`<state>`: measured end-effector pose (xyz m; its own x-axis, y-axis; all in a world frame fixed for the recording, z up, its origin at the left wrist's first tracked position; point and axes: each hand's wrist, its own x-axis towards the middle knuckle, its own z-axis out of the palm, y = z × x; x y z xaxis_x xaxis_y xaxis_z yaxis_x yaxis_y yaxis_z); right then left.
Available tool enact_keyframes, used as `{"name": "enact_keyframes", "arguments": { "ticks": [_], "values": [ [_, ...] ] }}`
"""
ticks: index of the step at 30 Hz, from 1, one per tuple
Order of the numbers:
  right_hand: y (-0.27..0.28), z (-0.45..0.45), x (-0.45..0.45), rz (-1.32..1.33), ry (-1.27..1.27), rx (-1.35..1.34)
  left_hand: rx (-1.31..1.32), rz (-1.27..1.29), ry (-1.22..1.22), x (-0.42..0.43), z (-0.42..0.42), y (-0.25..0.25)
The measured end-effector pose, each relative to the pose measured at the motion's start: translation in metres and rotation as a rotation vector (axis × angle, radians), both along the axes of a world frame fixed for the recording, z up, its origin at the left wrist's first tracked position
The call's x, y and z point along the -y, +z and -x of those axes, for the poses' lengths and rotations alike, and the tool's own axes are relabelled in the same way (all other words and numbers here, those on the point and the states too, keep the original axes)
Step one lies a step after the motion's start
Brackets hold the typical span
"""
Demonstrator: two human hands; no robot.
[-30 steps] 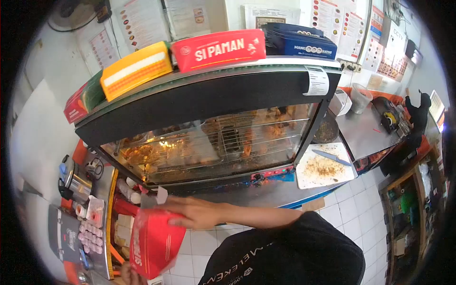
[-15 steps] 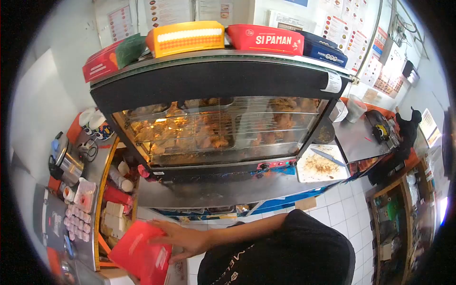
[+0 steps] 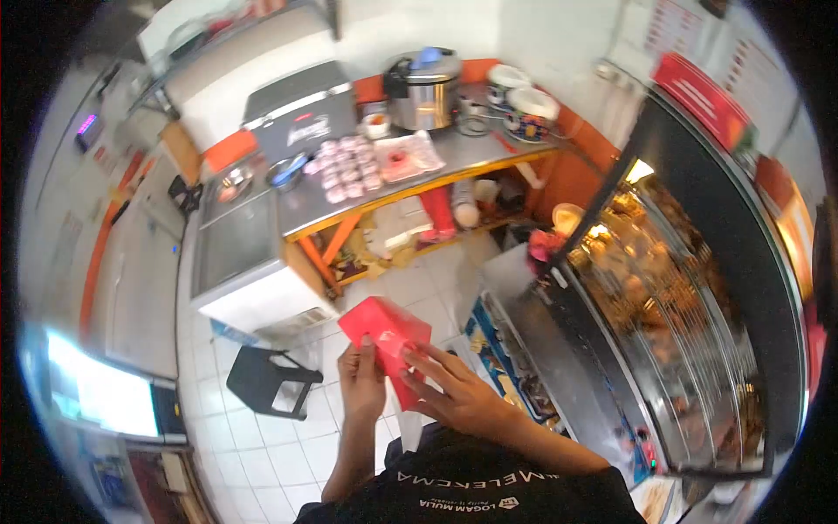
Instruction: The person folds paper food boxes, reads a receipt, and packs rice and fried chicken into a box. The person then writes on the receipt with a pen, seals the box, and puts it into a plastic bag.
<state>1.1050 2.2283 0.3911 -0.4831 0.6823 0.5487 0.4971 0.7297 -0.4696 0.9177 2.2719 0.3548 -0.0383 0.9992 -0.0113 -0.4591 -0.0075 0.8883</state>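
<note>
The left hand (image 3: 362,380) and the right hand (image 3: 463,400) grip a red cardboard food box (image 3: 380,319) between them. The left thumb presses against the near face of the box, while the right fingers spread and bend over its right side. The box sits between the two sets of fingers, tilted, with its broad end just beyond the fingertips and a narrower part running down between the palms. A pale strip (image 3: 408,430) shows just below it, between the wrists; what it is, I cannot tell.

Left of the fingers, a black plastic stool (image 3: 253,382) stands on the white tiled floor (image 3: 301,458). Beyond them and to the left is a chest freezer (image 3: 240,293). Farther beyond the fingers, a steel-topped table (image 3: 478,155) bears a grey cooler box (image 3: 301,109), stacked round packets (image 3: 345,170), a white tray (image 3: 415,155), a large steel cooker (image 3: 429,103) and patterned buckets (image 3: 529,118). Right of the fingers, well apart from them, stands a glass-fronted food warmer (image 3: 742,218) with browned food on its racks.
</note>
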Motion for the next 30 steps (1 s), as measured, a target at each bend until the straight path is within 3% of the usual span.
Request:
{"name": "enact_keyframes", "arguments": {
  "ticks": [3,6,7,10,11,13,14,15,16,17,18,20,21,22,26,28,29,30],
  "values": [
    [-0.012,0.022,-0.041,0.055,-0.121,-0.029,-0.24,-0.095,0.007,-0.02,0.004,0.005],
    [-0.045,0.029,-0.095,0.074,-0.171,-0.393,-0.275,-0.047,0.11,-0.044,-0.026,0.008],
    [-0.044,0.031,-0.113,0.075,-0.223,-0.439,-0.623,-0.26,0.114,-0.059,-0.023,0.002],
    [-0.054,0.032,-0.168,0.088,-0.273,-0.488,-0.7,-0.17,-0.035,-0.113,-0.017,0.02],
    [-0.055,0.029,-0.185,0.131,-0.291,-0.416,-0.831,-0.257,-0.037,-0.135,-0.011,0.02],
    [-0.053,0.023,-0.223,0.272,-0.185,-0.481,-1.009,-0.324,-0.102,-0.173,0.002,0.017],
    [-0.049,0.018,-0.24,0.35,-0.135,-0.513,-1.213,-0.375,-0.298,-0.194,0.011,0.018],
    [-0.036,0.008,-0.256,0.524,-0.069,-0.346,-1.406,-0.424,-0.502,-0.218,0.023,0.02],
    [-0.04,-0.001,-0.272,0.647,-0.004,-0.428,-1.589,-0.472,-0.71,-0.238,0.032,0.022],
    [-0.05,-0.009,-0.291,0.768,0.065,-0.505,-1.495,-0.317,-0.672,-0.25,0.037,0.018],
    [-0.063,-0.014,-0.313,0.885,0.138,-0.574,-1.546,-0.428,-0.598,-0.263,0.046,0.008],
    [-0.096,-0.013,-0.365,1.016,0.056,-0.742,-1.649,-0.64,-0.442,-0.29,0.074,-0.023],
    [-0.105,-0.002,-0.41,1.175,0.011,-0.814,-1.854,-0.663,-0.348,-0.314,0.093,-0.035],
    [-0.108,0.004,-0.433,1.323,-0.056,-0.887,-1.86,-0.602,-0.341,-0.324,0.106,-0.042],
    [-0.125,0.059,-0.513,1.555,0.119,-0.81,-1.869,-0.381,-0.278,-0.372,0.155,-0.07],
    [-0.141,0.096,-0.558,1.574,0.079,-0.702,-1.891,-0.289,-0.232,-0.402,0.185,-0.092],
    [-0.159,0.115,-0.581,1.552,0.078,-0.612,-1.591,-0.352,-0.169,-0.419,0.212,-0.105],
    [-0.178,0.135,-0.604,1.531,0.073,-0.526,-1.518,-0.393,-0.028,-0.434,0.239,-0.143]
  ]
}}
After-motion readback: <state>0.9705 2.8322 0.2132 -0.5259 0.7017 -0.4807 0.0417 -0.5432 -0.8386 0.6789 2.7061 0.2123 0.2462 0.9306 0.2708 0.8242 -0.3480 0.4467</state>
